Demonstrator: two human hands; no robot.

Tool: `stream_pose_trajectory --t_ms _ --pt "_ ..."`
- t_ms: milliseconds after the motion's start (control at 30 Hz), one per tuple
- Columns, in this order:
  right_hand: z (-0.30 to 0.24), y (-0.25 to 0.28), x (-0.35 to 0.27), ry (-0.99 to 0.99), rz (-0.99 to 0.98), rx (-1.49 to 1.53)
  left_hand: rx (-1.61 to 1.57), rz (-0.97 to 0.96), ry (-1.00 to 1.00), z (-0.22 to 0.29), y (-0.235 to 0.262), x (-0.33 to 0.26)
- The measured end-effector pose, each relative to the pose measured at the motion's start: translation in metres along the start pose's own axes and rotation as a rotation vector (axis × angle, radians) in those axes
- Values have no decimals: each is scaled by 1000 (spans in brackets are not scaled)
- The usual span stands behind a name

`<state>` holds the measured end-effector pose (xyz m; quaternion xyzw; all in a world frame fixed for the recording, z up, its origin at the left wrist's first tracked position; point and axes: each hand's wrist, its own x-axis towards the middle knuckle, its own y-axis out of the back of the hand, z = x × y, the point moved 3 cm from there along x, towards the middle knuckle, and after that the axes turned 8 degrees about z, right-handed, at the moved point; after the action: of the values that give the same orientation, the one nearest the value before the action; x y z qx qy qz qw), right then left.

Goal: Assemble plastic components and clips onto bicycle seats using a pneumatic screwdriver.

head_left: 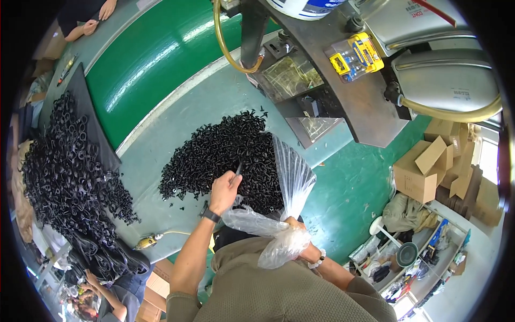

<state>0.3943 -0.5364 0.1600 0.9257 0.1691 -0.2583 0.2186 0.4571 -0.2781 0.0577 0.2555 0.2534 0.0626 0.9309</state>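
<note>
A wide heap of small black parts [214, 155], too small to name for certain, lies on the grey-green table. My left hand [224, 192], with a dark band on its wrist, reaches over the heap's near side. Its fingers pinch a small dark piece [239, 168] that points up out of the grip. My right hand [298, 231] is closed round the gathered film of a clear plastic bag [294, 180] at the heap's right edge. More crumpled film [252, 221] hangs between my hands and partly hides the right fingers.
Another pile of black ring-like parts [70, 161] covers the left table end. A green conveyor belt [145, 70] runs behind. Co-workers' hands [91, 26] show at the far left and near left. A dark metal machine [370, 107], cartons [416, 174] and shelving [424, 257] stand right.
</note>
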Motion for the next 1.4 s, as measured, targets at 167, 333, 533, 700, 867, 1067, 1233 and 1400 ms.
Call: stream_pose_trajectory --t_ms 167,333,533,700,867,1067,1233,1400 --pt "0 0 7 156 81 -217 -125 75 -67 25 14 -40" --pt "16 -1 6 7 30 -182 -221 133 -15 38 31 -65" --pt "25 -17 6 55 37 -31 -196 249 11 35 65 -79" --pt "32 -30 5 44 -51 -227 -177 243 -189 -33 63 -53" --pt "16 -32 17 -206 -95 -279 -373 124 199 -56 53 -8" --pt "24 -36 17 -117 -47 -211 129 128 85 -36 27 27" --pt "36 -40 8 -20 1 -187 35 40 47 -31 26 26" --pt "59 -37 -6 54 -33 -17 -3 152 -32 -12 23 -14"
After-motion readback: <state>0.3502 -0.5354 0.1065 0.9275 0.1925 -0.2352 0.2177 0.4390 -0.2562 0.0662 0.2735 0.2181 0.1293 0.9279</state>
